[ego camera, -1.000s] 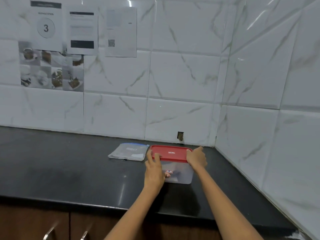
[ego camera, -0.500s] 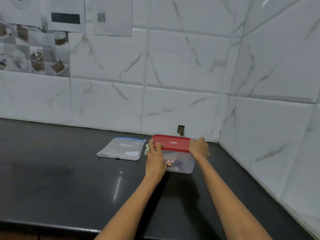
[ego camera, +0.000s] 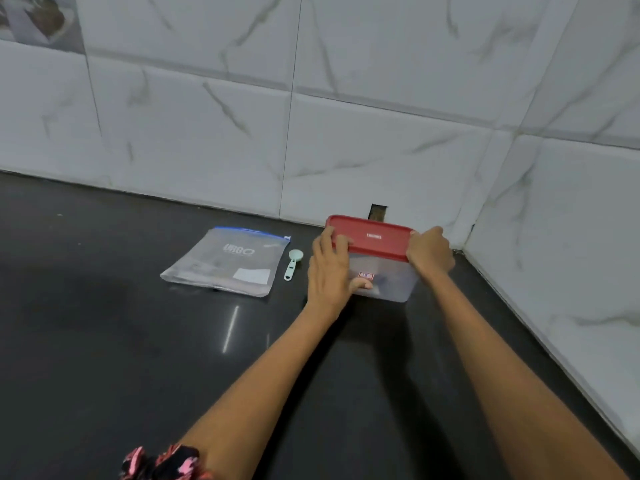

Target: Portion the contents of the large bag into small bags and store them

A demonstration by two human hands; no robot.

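Observation:
A clear plastic container (ego camera: 391, 282) with a red lid (ego camera: 372, 237) stands on the black counter (ego camera: 138, 341) near the corner of the tiled walls. My left hand (ego camera: 329, 268) grips the container's left end, fingers over the lid's edge and thumb on the front wall. My right hand (ego camera: 431, 252) grips the lid's right end. A flat clear zip bag (ego camera: 225, 261) with a blue seal strip lies on the counter to the left. Between the bag and the container lies a small pale green scoop (ego camera: 292, 263). The container's contents are hard to make out.
White marble-look tiled walls (ego camera: 381, 150) close the back and right sides. A small dark hole (ego camera: 379, 212) in the wall sits just behind the container. A patterned sleeve (ego camera: 162, 462) shows at the bottom edge.
The view has tilted down and closer. The pale green scoop now shows between the bag and the container. Both hands stay on the container's ends.

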